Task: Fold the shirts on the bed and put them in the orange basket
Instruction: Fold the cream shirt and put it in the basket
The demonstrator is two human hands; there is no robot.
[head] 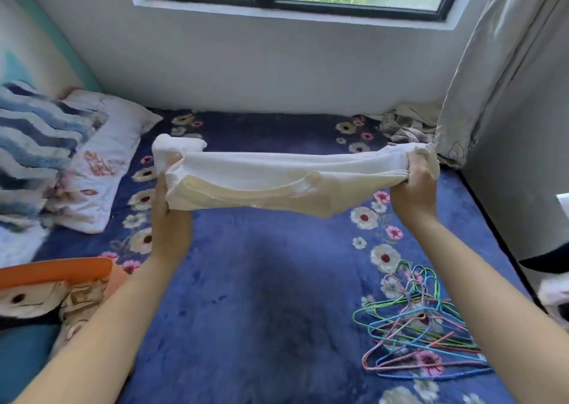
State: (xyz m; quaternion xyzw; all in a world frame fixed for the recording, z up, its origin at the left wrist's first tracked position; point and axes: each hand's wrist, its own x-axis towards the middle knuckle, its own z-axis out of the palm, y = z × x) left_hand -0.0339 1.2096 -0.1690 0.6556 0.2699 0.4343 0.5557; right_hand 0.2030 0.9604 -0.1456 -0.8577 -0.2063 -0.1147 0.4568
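Note:
A white and cream shirt (277, 182) is stretched out flat in the air above the blue flowered bed (261, 296). My left hand (167, 215) grips its left end from below. My right hand (414, 185) grips the bunched right end. The orange basket (55, 272) stands at the lower left edge of the bed, with folded patterned clothes in it. Another crumpled grey garment (406, 126) lies at the far right corner of the bed, by the wall.
A heap of coloured wire hangers (425, 320) lies on the bed at the right. A flowered pillow (101, 160) and a blue wavy blanket (34, 145) lie at the left. A curtain (492, 65) hangs at the right, below the window.

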